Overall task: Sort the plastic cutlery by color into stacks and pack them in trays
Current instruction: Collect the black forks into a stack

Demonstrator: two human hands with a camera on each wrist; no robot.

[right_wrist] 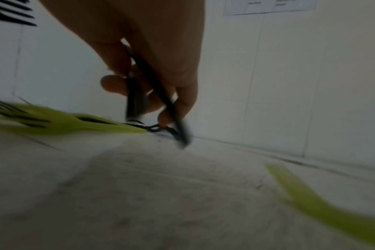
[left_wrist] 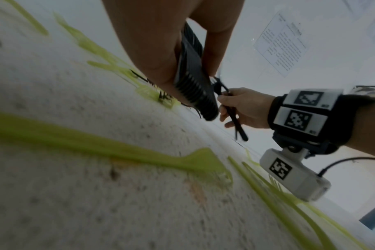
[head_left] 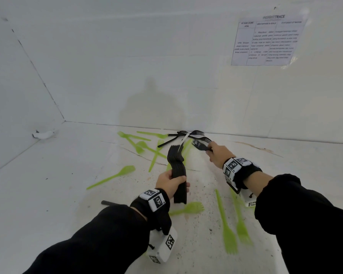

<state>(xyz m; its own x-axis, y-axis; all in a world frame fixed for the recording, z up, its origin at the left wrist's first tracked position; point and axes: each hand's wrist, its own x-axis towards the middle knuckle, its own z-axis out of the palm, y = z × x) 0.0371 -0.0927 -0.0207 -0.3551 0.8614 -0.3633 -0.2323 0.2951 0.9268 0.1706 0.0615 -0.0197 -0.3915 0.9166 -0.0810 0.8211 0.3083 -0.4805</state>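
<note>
Speckled white floor [head_left: 67,194]; left hand [head_left: 169,182] grips ribbed black fork stack [head_left: 177,171].

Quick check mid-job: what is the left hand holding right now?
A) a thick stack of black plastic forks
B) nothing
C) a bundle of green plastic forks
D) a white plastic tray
A: the left hand grips a thick stack of black plastic forks raised off the white surface, while the green plastic forks lie scattered on it and the right hand holds other black plastic forks.
</note>
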